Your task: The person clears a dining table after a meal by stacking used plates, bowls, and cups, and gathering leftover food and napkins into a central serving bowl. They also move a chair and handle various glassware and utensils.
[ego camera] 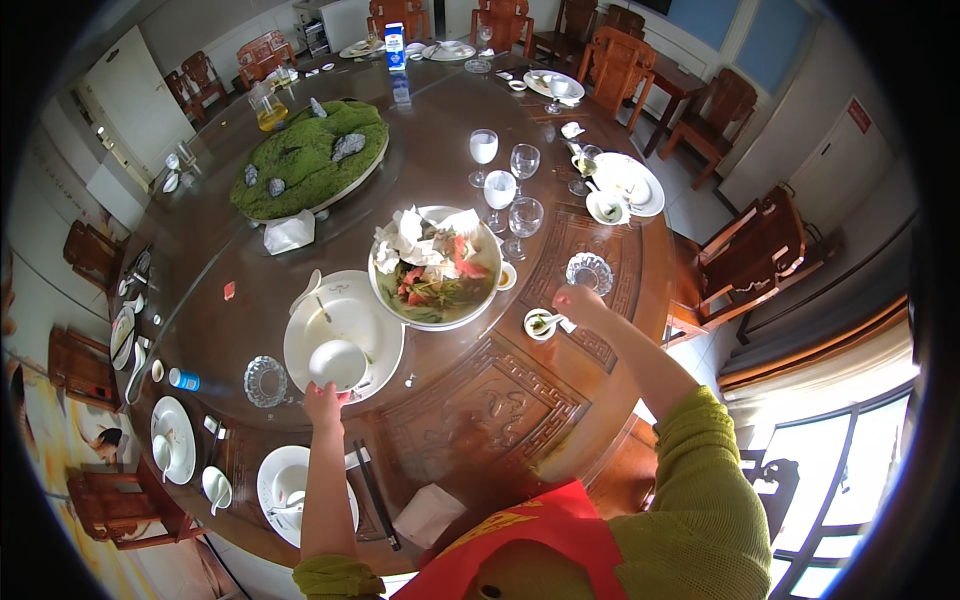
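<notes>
My left hand grips the rim of a small white bowl. That bowl is over a large white plate with food traces. My right hand is at a small white dish, close to the handle of a white spoon lying in it. Whether the fingers hold the spoon handle is unclear. Just beyond them is a glass ashtray. A big white bowl beside the plate holds leafy food scraps, red pieces and crumpled tissues.
Several stemmed glasses stand beyond the big bowl. A mossy centerpiece with stones sits on the round wooden table. Used plates, another ashtray, black chopsticks and a white napkin are around. Wooden chairs surround the table.
</notes>
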Available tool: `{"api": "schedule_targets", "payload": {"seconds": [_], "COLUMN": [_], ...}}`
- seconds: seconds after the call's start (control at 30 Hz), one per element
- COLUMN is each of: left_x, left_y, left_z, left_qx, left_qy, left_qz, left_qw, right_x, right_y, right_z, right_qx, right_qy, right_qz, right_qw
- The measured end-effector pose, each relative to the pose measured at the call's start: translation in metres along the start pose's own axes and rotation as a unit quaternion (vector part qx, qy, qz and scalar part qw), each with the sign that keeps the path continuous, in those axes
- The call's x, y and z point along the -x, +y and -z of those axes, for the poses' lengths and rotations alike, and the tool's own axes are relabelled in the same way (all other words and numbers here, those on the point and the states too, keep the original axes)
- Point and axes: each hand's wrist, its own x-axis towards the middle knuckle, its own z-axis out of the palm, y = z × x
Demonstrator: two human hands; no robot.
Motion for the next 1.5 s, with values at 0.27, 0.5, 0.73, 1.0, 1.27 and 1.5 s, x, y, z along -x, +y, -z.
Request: {"api": "schedule_targets", "payload": {"seconds": [0.27,0.5,0.73,1.0,1.27,1.5], "left_x": [0.027,0.107,0.169,0.185,0.210,0.213], "left_y": [-0.006,-0.020,-0.028,-0.007,-0.041,-0.044], "left_z": [0.002,0.029,0.042,-0.001,0.025,0.013], "left_qx": [-0.100,-0.037,0.007,0.007,-0.003,0.044], "left_qy": [0.137,0.072,0.077,-0.044,-0.044,-0.078], "left_qz": [-0.072,-0.051,-0.026,-0.051,-0.065,-0.015], "left_qw": [0.983,0.995,0.997,0.998,0.997,0.996], "right_x": [0.001,0.005,0.016,-0.026,0.018,-0.009], "right_y": [0.028,0.012,-0.039,-0.122,-0.121,-0.114], "right_z": [-0.042,-0.033,0.035,-0.001,-0.091,-0.157], "right_qx": [0.342,0.325,-0.071,0.249,-0.130,-0.156], "right_qy": [0.054,0.006,0.033,0.231,-0.072,-0.071], "right_qz": [0.076,0.041,0.029,0.267,0.100,0.117], "right_qw": [0.935,0.945,0.996,0.902,0.984,0.978]}}
